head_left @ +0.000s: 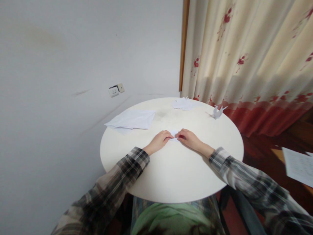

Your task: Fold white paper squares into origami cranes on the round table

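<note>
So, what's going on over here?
Someone's left hand and right hand are at either side of a small white paper on a round white table, fingers touching it. Beyond the left hand lies a stack of white sheets; a folded paper figure stands near the far right edge.

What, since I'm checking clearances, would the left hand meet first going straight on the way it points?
The left hand would first meet the small white paper it appears to touch; just past that, the right hand seems next, though depth is hard to judge.
</note>
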Motion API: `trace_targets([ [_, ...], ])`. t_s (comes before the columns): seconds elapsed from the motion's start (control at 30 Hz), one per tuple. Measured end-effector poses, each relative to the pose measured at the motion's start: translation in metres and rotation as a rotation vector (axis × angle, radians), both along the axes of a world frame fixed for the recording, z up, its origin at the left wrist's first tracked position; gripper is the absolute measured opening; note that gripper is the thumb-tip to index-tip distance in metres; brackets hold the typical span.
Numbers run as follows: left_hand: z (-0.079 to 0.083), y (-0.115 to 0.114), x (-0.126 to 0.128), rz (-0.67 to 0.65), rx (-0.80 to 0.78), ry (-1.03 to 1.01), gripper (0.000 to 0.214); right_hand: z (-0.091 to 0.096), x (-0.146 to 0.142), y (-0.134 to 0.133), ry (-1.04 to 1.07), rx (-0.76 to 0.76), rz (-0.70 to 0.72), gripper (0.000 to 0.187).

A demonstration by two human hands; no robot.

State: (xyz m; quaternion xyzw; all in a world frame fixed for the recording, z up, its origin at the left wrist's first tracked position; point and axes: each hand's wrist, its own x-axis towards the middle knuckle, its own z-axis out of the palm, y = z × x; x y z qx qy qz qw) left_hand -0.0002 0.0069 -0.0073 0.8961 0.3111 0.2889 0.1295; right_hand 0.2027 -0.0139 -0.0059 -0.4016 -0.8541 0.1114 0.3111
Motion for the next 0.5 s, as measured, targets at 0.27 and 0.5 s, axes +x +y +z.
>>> trace_targets([
  [0.27,0.001,-0.0039,-0.0021,-0.012,0.035,0.068,0.015,-0.003,-0.0002,0.0029,0.041,0.068,0.012,0.015],
  [0.5,0.0052,-0.0065,-0.0028,0.021,0.084,0.137,0.018,-0.0047,0.0003,0.0042,0.008,0.073,0.084,0.026],
])
